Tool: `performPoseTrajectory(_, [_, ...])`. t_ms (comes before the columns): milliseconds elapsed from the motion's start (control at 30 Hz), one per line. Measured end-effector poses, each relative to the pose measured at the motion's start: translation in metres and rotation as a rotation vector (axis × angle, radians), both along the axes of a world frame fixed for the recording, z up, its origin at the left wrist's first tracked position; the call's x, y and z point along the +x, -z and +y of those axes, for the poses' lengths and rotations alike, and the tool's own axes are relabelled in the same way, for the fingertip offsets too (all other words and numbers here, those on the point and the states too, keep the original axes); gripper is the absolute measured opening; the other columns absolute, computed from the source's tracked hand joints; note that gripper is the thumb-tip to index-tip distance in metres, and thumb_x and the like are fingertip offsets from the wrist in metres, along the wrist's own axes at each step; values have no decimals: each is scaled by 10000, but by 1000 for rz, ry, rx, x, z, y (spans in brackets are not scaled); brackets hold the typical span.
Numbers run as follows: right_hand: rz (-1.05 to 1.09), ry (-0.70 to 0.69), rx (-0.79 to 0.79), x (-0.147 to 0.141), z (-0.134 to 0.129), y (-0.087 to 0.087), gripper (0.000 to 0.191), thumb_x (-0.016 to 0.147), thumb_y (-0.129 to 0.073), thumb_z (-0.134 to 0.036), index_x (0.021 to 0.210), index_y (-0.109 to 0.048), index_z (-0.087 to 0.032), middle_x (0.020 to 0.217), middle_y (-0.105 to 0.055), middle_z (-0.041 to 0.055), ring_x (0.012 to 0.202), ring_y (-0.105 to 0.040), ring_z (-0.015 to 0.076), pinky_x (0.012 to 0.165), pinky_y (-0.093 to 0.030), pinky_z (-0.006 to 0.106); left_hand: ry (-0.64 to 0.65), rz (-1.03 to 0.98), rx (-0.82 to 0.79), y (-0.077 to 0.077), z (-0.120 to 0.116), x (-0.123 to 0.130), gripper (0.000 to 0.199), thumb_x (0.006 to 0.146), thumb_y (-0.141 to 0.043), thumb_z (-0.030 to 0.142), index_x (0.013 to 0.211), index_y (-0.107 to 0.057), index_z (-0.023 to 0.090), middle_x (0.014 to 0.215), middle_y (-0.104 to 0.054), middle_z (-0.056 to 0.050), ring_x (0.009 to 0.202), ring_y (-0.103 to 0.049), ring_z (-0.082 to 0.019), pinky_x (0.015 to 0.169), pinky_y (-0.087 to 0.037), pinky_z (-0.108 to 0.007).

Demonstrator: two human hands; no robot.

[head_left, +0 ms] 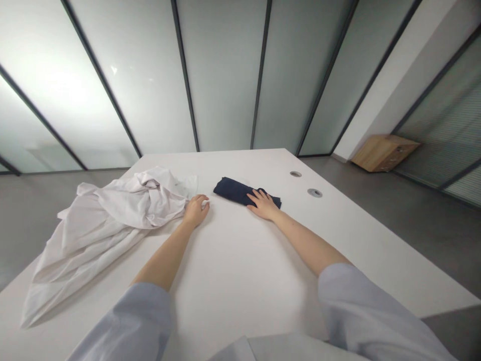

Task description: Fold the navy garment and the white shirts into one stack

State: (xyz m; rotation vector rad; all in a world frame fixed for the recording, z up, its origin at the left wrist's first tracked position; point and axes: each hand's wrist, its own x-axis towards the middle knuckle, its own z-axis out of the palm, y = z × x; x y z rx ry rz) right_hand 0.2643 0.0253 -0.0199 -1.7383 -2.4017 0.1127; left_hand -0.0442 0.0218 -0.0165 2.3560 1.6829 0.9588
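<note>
A crumpled white cloth (124,205) spreads over the left part of the table, with a long flap trailing toward the near left edge. At its right end my left hand (195,209) is closed, a small white bit of the cloth showing between thumb and forefinger. Right of it, a dark navy cloth (233,190) lies folded into a narrow flat bundle, set slightly aslant. My right hand (263,204) rests flat on the right half of this bundle, fingers spread, covering part of it.
The white table (240,260) has two round cable holes, one open (295,174) and one with a grey grommet (314,192), near its right edge. Frosted glass panels (221,75) stand behind. A wooden cabinet (385,152) sits on the floor at right.
</note>
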Motion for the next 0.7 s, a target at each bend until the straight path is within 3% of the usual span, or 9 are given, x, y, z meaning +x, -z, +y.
performPoseTrajectory(267, [-24,493,84,126,21,0,572,897,-448,-504,1387,-464,-210,1449,-396,186,1315,-335,390,1017,-301,593,-2,-11,-88,4,4,-4,277,804,-447,243,992,-645,191,1084,-653,-92,1003,-613,-219,909,-480,-350])
performPoseTrajectory(433, [-27,847,122,178,14,-3,560,904,-422,-492,1346,-509,-160,1384,-439,223,1277,-359,397,1003,-278,594,4,-30,-101,5,5,-5,286,797,-438,252,982,-646,187,1094,-647,-95,993,-621,-215,863,-497,-329])
performPoseTrajectory(567, [-28,889,64,200,14,-4,578,906,-396,-492,1368,-493,-158,1418,-408,222,1301,-335,395,1032,-242,575,7,-35,-109,5,4,-5,287,795,-442,273,978,-648,190,1087,-651,-95,970,-631,-216,848,-501,-334])
performPoseTrajectory(700, [-16,901,-11,203,17,-6,636,905,-376,-510,1415,-431,-134,1479,-332,220,1350,-263,412,1054,-213,570,16,-19,-110,5,4,-3,298,792,-449,279,980,-650,166,1057,-659,-110,920,-640,-214,841,-500,-338])
